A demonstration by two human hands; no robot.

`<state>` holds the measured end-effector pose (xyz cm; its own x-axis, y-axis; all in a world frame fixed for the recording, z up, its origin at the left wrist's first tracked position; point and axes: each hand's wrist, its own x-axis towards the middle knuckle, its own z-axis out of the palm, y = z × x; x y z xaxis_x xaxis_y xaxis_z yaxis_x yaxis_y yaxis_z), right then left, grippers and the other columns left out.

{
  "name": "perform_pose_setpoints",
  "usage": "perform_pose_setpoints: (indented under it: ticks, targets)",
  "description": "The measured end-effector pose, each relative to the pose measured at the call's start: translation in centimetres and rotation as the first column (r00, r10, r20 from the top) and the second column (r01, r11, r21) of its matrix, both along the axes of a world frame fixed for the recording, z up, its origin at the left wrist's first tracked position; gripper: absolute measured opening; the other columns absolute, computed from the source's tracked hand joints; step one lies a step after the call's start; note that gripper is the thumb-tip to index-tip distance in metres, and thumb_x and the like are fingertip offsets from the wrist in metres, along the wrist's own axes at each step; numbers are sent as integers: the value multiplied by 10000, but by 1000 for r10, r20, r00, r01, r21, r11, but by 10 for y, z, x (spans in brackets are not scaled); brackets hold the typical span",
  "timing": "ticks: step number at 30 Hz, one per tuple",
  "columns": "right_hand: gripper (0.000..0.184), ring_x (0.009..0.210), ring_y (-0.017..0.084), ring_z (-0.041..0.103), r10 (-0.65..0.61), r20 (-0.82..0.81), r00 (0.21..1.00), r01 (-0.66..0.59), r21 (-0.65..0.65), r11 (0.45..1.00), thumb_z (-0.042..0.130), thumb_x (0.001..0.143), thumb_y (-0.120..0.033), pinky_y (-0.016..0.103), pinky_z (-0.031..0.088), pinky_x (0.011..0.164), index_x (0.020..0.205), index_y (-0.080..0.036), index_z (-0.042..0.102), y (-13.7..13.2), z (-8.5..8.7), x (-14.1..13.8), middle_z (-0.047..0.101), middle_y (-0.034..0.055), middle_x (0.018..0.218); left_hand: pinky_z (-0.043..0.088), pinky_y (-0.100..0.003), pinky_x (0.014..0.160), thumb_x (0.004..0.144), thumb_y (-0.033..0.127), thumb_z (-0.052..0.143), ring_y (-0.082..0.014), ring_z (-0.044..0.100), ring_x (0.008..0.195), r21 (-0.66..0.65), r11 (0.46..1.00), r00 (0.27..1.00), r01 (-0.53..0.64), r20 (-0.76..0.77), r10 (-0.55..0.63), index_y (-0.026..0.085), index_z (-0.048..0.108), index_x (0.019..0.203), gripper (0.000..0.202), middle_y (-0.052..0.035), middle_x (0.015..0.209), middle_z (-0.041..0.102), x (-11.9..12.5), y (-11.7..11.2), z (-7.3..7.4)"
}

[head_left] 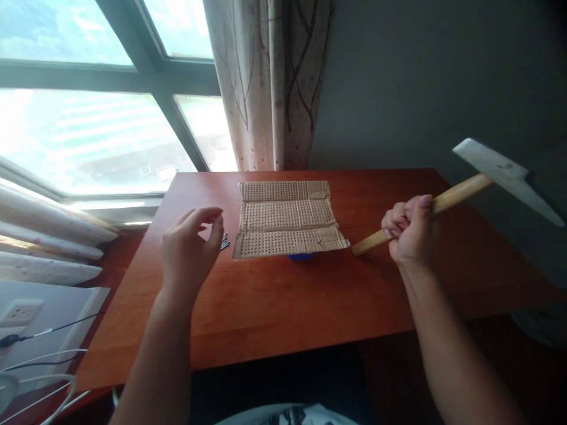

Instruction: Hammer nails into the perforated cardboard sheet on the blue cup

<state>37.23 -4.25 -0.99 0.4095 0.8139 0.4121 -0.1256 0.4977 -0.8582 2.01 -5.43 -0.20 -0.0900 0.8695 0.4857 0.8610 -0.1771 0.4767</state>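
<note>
My right hand is wrapped round the wooden handle of a hammer, whose metal head points up and away to the right above the table. On the left, my left hand hovers over the table with thumb and forefinger brought together in a pinch. Whatever may be between those fingertips is too small to make out. Several nails lie beside that hand, partly hidden by it. A creased cardboard sheet full of small holes rests between my hands, with a small metallic spot near its front right corner.
Under the cardboard's front edge a blue object peeks out. The reddish wooden table stands against a grey wall. A window, curtains and a wall socket with cables are at the left and back.
</note>
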Motion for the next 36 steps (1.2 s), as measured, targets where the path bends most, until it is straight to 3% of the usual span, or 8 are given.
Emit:
perform_pose_setpoints:
  ticks: [4,8,19,25,30,36]
  targets:
    - [539,323,44,224,9,-1,1000,-9,12,1000,601,902,-540,210,180,330,594,-221,295,-1,0,-5,233,-109,442,459,-310,657,874,402,544,-221,683,769,-345,938,979,-45,-203,-28,234,717,1001,272,-40,912,749,-38,13,-23]
    - [542,331,44,251,31,44,999,-32,24,999,613,899,-530,212,205,341,588,-218,297,-6,-1,-12,248,-103,449,410,-330,620,875,411,499,-265,679,800,-479,876,938,-55,-325,-119,244,728,979,303,-71,966,755,-45,21,-33]
    - [515,336,46,241,52,70,996,-55,35,998,623,906,-472,219,175,337,586,-220,309,-6,-3,-15,253,-101,454,320,-328,571,886,323,392,-297,651,801,-541,830,844,-133,-501,-192,255,733,868,349,-112,941,727,-40,29,-30]
    - [492,335,48,246,54,61,997,-58,60,997,618,919,-434,222,168,341,589,-219,322,-7,-4,-15,260,-101,455,335,-324,571,878,322,383,-300,648,813,-572,803,841,-167,-507,-186,261,739,896,362,-108,939,725,-38,33,-27]
    - [491,338,49,245,55,61,997,-58,36,998,611,920,-447,220,170,338,594,-220,324,-8,-4,-16,261,-102,457,355,-327,583,875,446,421,-314,649,831,-606,782,860,-146,-469,-202,257,745,917,378,-116,936,730,-41,35,-27]
    - [503,340,49,244,41,64,997,-43,30,999,622,910,-462,220,165,339,593,-223,313,-8,-4,-17,254,-101,460,373,-324,581,849,414,451,-293,647,769,-580,805,861,-125,-466,-202,264,764,901,351,-119,889,735,-40,34,-26]
